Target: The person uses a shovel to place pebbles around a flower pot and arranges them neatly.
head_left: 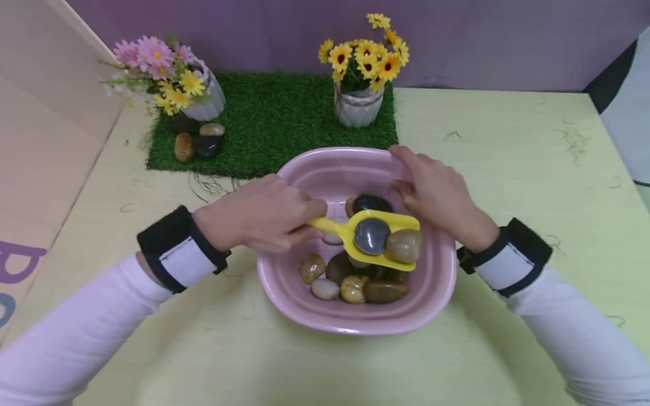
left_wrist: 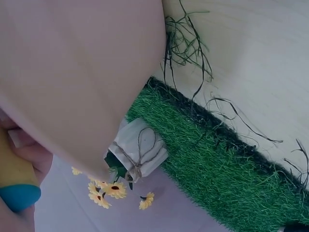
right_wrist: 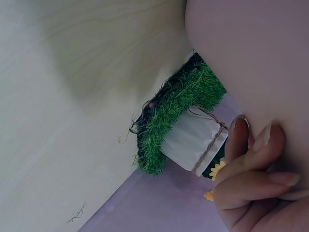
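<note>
My left hand [head_left: 266, 215] grips the handle of a yellow toy shovel [head_left: 349, 239] over a pink basin [head_left: 274, 287]. In the left wrist view, the handle end [left_wrist: 20, 195] is teal. A grey stone [head_left: 372, 236] and a tan stone [head_left: 404, 246] lie on the shovel's blade. Below it, several smooth stones [head_left: 352, 289] in brown, white and black rest on the basin floor. My right hand [head_left: 439, 192] holds the basin's right rear rim, thumb on the inner side. In the right wrist view, its fingers [right_wrist: 253, 186] lie against the outer wall.
Behind the basin lies a green turf mat [head_left: 274, 113]. On it stand a white pot of yellow flowers [head_left: 358, 107] and a pot of pink and yellow flowers [head_left: 209, 93], with several stones [head_left: 184, 148] at the mat's left. A purple backdrop [head_left: 254, 34] hangs behind the table [head_left: 533, 169].
</note>
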Demonstrator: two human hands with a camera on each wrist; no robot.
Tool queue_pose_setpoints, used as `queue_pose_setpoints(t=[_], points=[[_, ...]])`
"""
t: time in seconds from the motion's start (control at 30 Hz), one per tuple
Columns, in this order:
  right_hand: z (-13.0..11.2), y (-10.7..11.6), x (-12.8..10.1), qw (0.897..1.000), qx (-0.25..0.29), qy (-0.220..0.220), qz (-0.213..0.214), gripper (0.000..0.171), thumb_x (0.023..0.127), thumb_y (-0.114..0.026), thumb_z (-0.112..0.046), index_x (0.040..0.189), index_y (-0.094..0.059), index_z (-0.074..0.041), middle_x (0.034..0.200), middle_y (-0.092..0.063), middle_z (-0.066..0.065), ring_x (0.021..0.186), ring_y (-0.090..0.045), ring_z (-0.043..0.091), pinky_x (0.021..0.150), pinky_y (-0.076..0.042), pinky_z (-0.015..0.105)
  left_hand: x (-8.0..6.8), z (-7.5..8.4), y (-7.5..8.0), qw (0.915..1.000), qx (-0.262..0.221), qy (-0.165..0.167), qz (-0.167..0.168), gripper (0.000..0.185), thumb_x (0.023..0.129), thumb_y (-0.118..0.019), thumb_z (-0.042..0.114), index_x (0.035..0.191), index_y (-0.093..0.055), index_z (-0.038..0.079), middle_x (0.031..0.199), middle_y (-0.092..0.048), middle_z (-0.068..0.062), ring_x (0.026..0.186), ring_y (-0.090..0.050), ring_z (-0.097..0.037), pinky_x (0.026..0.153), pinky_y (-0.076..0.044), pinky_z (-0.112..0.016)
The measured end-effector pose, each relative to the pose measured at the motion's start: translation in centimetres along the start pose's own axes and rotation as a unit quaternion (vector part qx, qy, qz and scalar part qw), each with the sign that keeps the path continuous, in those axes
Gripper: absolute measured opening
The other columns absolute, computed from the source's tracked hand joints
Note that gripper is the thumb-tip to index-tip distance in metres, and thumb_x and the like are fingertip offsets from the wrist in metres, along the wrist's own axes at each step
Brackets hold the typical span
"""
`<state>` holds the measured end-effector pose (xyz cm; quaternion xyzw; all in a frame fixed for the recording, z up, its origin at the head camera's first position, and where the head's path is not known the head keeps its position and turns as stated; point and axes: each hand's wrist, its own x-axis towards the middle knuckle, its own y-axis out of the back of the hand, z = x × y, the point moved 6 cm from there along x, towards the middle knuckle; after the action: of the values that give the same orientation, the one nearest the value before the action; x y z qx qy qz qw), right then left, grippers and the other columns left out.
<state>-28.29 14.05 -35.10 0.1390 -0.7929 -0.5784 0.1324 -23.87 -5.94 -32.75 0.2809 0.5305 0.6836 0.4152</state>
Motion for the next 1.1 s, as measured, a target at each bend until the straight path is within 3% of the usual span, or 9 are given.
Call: queue_pose_setpoints(t=[0.23, 0.63, 0.77, 1.1], points=[[0.1, -0.2, 0.1, 1.000, 0.002, -0.004, -0.005, 0.053, 0.091, -0.058, -0.016, 0.140, -0.040, -0.009, 0.098, -0.063, 0.020, 0.066, -0.056, 0.028, 0.045, -0.042, 0.034, 0.0, -0.1, 0.1, 0.9999, 0.011, 0.000, 0.003, 0.022, 0.091, -0.060, 0.030, 0.074, -0.053, 0.017, 0.056, -0.043, 0.008, 0.044, -0.041, -0.005, 0.043, -0.037, -0.022], [0.2, -0.1, 0.0, 1.000, 0.007, -0.002, -0.009, 0.054, 0.090, -0.059, -0.011, 0.140, -0.039, -0.009, 0.099, -0.062, 0.021, 0.076, -0.061, 0.033, 0.050, -0.048, 0.040, -1.1, -1.5, 2.6, 0.9976, 0.052, 0.041, 0.021, 0.024, 0.093, -0.057, 0.036, 0.079, -0.055, 0.017, 0.057, -0.049, 0.006, 0.043, -0.045, -0.007, 0.044, -0.040, -0.025], [0.2, -0.1, 0.1, 1.000, 0.003, -0.005, -0.006, 0.059, 0.084, -0.058, -0.006, 0.140, -0.039, -0.009, 0.096, -0.062, 0.020, 0.070, -0.059, 0.031, 0.047, -0.044, 0.035, -1.4, -2.1, 2.9, 0.9965, 0.052, 0.061, 0.025, 0.025, 0.093, -0.056, 0.035, 0.077, -0.054, 0.017, 0.055, -0.048, 0.005, 0.042, -0.044, -0.008, 0.042, -0.039, -0.024], [0.1, -0.1, 0.1, 1.000, -0.001, -0.009, -0.002, 0.053, 0.089, -0.059, -0.012, 0.138, -0.041, -0.009, 0.094, -0.062, 0.019, 0.063, -0.055, 0.027, 0.043, -0.041, 0.032, -2.1, -3.0, 3.1, 0.9931, 0.064, 0.096, 0.022, 0.024, 0.094, -0.056, 0.036, 0.081, -0.057, 0.015, 0.055, -0.048, 0.003, 0.042, -0.043, -0.011, 0.042, -0.037, -0.025]])
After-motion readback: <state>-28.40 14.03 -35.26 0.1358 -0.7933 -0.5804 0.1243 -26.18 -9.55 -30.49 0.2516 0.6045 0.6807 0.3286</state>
